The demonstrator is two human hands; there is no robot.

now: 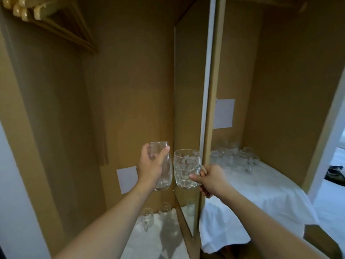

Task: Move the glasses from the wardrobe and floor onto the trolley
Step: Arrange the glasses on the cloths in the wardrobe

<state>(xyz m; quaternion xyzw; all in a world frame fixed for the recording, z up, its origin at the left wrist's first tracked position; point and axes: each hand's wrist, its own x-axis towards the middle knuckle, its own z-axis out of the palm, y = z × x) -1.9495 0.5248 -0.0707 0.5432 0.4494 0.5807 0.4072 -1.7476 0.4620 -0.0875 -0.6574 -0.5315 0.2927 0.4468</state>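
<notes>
Two clear glasses held up inside the brown board wardrobe [130,81]: smooth rounded tumbler [164,171] wrapped in the left hand [149,165], dimpled handled mug [186,169] pinched by its handle in the right hand [211,179], two more mugs [155,214] below on white cloth [149,240].

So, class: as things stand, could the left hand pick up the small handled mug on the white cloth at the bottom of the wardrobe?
Probably not yet. The left hand already grips a smooth glass, so it has no free fingers. The mug itself stands uncovered on the white cloth, below that arm.
</notes>
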